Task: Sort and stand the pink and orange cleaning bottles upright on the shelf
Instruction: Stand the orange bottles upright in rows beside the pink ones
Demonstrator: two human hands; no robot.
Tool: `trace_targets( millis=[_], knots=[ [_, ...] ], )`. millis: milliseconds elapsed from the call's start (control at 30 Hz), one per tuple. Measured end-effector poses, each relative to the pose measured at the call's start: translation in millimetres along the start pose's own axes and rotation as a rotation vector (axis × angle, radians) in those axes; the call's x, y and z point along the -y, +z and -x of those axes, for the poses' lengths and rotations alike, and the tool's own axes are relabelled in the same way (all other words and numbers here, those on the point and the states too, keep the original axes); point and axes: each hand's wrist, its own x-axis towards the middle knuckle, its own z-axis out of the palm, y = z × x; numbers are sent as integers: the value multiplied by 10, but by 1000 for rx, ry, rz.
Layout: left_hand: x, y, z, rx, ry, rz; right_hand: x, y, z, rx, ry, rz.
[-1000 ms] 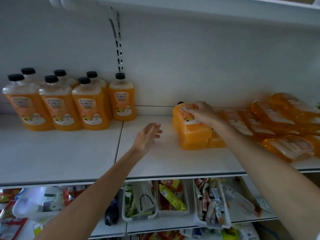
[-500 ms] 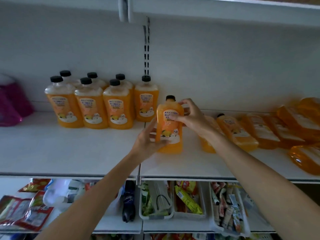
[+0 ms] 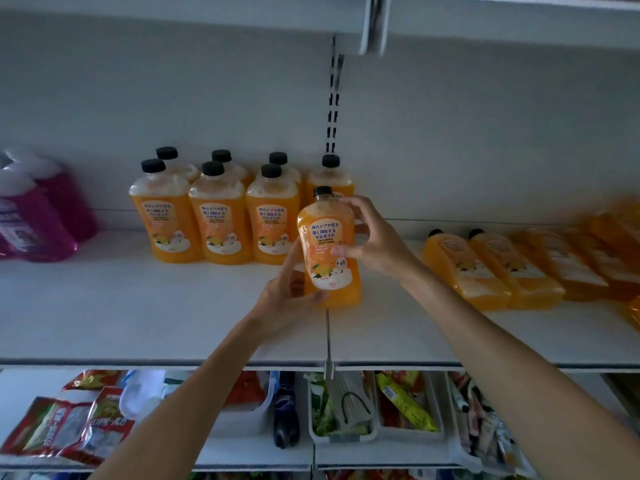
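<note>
An orange bottle (image 3: 329, 251) with a black cap is upright between both hands, just right of the standing group and close above the white shelf (image 3: 138, 313). My left hand (image 3: 294, 289) grips its lower left side and my right hand (image 3: 374, 240) wraps its upper right side. Several orange bottles (image 3: 221, 220) stand upright in two rows at the back. Further orange bottles (image 3: 491, 268) lie flat on the right. Pink bottles (image 3: 31, 216) stand at the far left edge.
A slotted upright rail (image 3: 332, 109) runs up the back wall behind the bottles. An upper shelf (image 3: 346, 15) hangs overhead. Below, bins (image 3: 343, 438) and loose snack packets (image 3: 69, 424) fill the lower shelf.
My right hand lifted one lying orange bottle from the right pile, stood it up and carried it left. My left hand came up and closed on it. The view shifted left.
</note>
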Motion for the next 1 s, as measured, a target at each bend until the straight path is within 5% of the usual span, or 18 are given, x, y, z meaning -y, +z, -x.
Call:
trace_targets(
  millis=[400,700,900,1000],
  knots=[
    [44,-25,50,-34,-14,167,-46,97,242,-107,65,-84],
    [88,-20,27,-130,23,28,62,129,253,-82,-33,36],
    [86,71,33,-339,51,-531,-8,236,201,-171,-117,50],
    [113,40,4,-322,-43,-596,-52,282,141,-204,-163,96]
  ],
)
